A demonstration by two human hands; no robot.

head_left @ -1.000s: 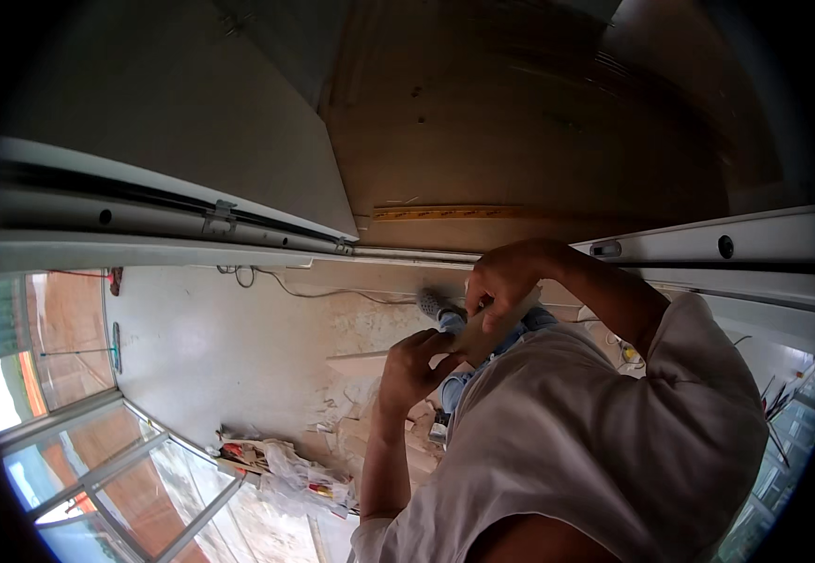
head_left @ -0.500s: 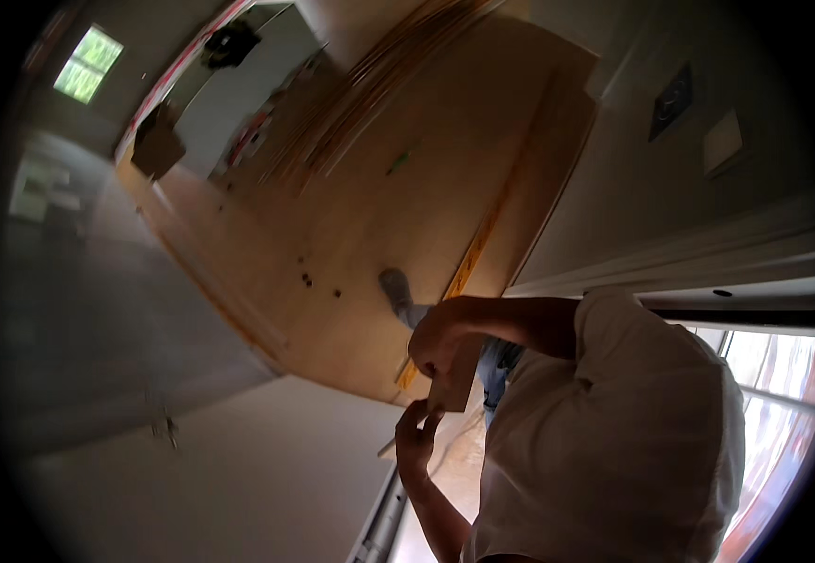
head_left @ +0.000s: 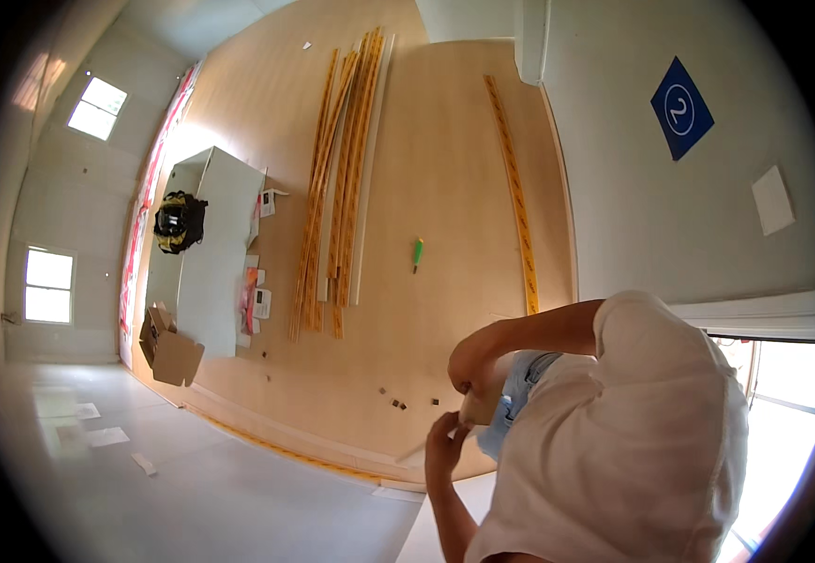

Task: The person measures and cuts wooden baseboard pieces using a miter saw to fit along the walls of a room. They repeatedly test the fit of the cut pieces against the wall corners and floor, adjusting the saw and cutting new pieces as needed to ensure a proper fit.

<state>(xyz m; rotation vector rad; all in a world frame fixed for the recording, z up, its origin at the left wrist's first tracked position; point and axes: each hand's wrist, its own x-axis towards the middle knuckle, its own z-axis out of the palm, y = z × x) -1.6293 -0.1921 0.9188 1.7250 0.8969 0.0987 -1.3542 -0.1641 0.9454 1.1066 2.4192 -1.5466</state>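
Observation:
My right hand (head_left: 473, 361) is closed around the upper end of a flat tan piece (head_left: 484, 403). It looks like a short length of board or a box, but blur hides its kind. My left hand (head_left: 443, 441) pinches its lower corner with the thumb and bent fingers. The piece is held in front of my white shirt (head_left: 623, 422), just above my blue jeans (head_left: 525, 375). Whether my right hand has anything small in it is hidden by its curled fingers.
Several long yellow-orange strips (head_left: 347, 188) lie on the wooden floor, with one more strip (head_left: 513, 178) near the right wall. A green-handled tool (head_left: 418, 253) lies between them. At left, a pale low surface (head_left: 220, 244) bears a black-and-yellow bag (head_left: 181, 223) beside an open cardboard box (head_left: 173, 347).
My view has swung, so the floor strips now stand nearly upright in the picture and look sharper. Both hands stay on the tan piece. My foot has gone out of sight.

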